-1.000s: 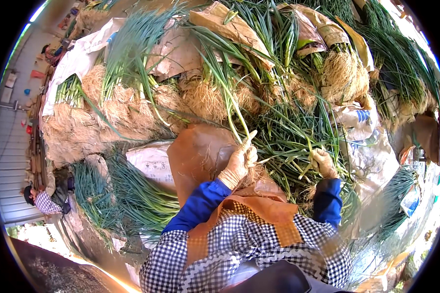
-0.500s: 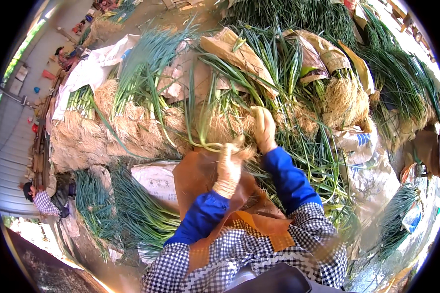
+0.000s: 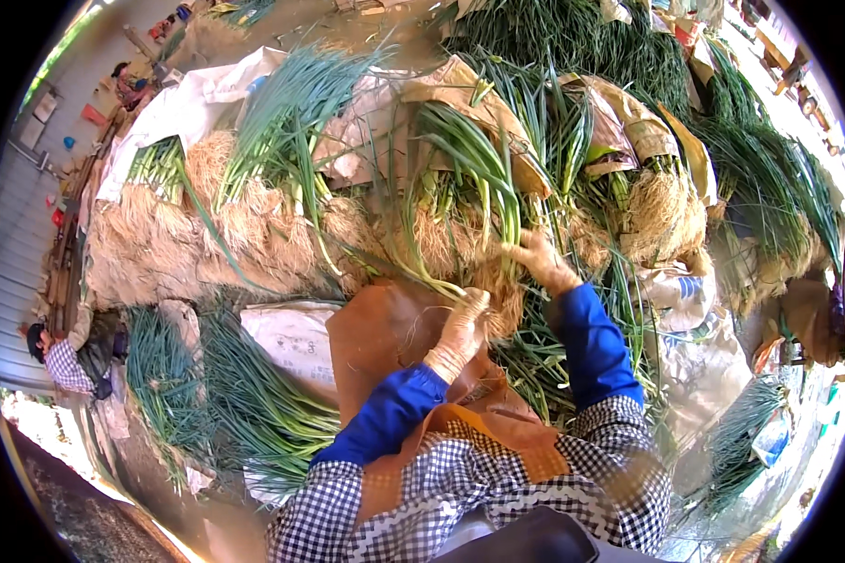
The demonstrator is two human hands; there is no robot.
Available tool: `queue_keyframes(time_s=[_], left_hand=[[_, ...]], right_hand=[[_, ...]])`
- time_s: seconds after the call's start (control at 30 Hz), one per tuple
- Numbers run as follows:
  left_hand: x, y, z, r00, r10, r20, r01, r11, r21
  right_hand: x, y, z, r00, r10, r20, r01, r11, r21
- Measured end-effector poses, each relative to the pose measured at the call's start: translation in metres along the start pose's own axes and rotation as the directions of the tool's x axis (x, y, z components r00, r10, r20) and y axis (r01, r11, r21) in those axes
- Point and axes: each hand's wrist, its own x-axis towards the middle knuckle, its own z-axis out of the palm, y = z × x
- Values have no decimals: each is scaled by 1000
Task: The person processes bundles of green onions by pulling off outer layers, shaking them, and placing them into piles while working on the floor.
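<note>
My left hand point(image 3: 460, 328), in a pale glove, is closed around the pale lower end of a few scallion stalks point(image 3: 421, 267), low over the brown apron point(image 3: 376, 333). To its right, my gloved right hand point(image 3: 545, 263) has its fingers round the stems of a green scallion bunch point(image 3: 498, 174). That bunch stands nearly upright, leaves pointing away from me and tan roots point(image 3: 503, 305) hanging toward me. The inner side of the right hand's grip is partly hidden. Behind both hands lies a row of rooted scallions point(image 3: 253, 225), leaves to the far side.
Brown paper sacking point(image 3: 469, 94) and white sacking point(image 3: 225, 84) lie among the row. More scallions point(image 3: 263, 385) lie at the near left, beside a white sack point(image 3: 296, 342). Loose leaves sit right of my apron. A person point(image 3: 66, 361) works at the far left.
My right hand has moved right and nearer, now at an upright scallion bunch. My left hand has shifted slightly right and nearer, still on its stalks.
</note>
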Motion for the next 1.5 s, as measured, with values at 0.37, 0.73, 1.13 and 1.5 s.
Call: queue_keyframes(time_s=[0.37, 0.73, 1.13, 1.5], left_hand=[[11, -64, -20, 969, 228, -101, -167, 895, 414], [25, -75, -28, 967, 223, -120, -174, 930, 323], [21, -55, -19, 981, 141, -130, -72, 899, 432], [6, -57, -3, 982, 155, -109, -86, 876, 474]], right_hand=[[-19, 67, -6, 691, -280, -667, -33, 909, -417], [-21, 59, 38, 972, -141, -190, -173, 120, -978], [-98, 135, -79, 963, 222, -151, -183, 134, -974], [37, 106, 20, 728, -113, -676, 201, 978, 52]])
